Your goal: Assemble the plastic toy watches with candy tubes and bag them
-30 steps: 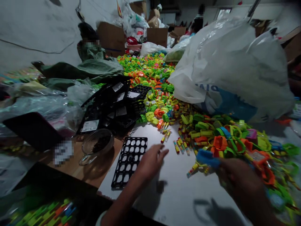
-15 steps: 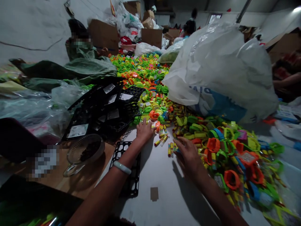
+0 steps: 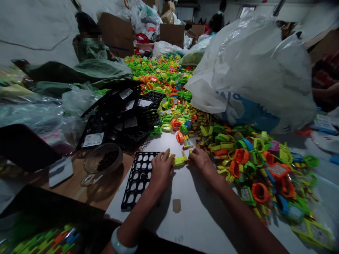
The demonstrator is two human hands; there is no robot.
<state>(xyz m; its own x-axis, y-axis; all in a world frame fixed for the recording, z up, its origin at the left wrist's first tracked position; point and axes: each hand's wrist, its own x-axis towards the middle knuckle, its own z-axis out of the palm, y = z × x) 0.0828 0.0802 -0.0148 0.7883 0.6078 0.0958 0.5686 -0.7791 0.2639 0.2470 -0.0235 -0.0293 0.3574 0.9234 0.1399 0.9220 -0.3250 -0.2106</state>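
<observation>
A bright yellow toy watch [image 3: 180, 161] lies between my two hands, just above the white tabletop [image 3: 182, 225]. My left hand [image 3: 162, 171] grips its left end, fingers bent, and partly covers the black grid tray [image 3: 136, 183]. My right hand [image 3: 202, 163] is closed at the toy's right end, its fingertips pressed together; what they pinch is too small to make out. Small yellow and red candy-like tubes [image 3: 187, 144] lie just beyond my fingers. Close on the right is a heap of green, orange and yellow toy watches [image 3: 241, 156].
Stacked black trays [image 3: 119, 120] with white labels lie left, behind a glass cup [image 3: 103, 162] of dark bits. A big white plastic bag [image 3: 254, 70] stands back right. More toys [image 3: 164, 76] spread behind. Another person [image 3: 90, 42] sits back left.
My left hand has drawn back toward me from the pile and now has the yellow toy watch. My right hand has moved slightly forward and closed. The view has shifted a little.
</observation>
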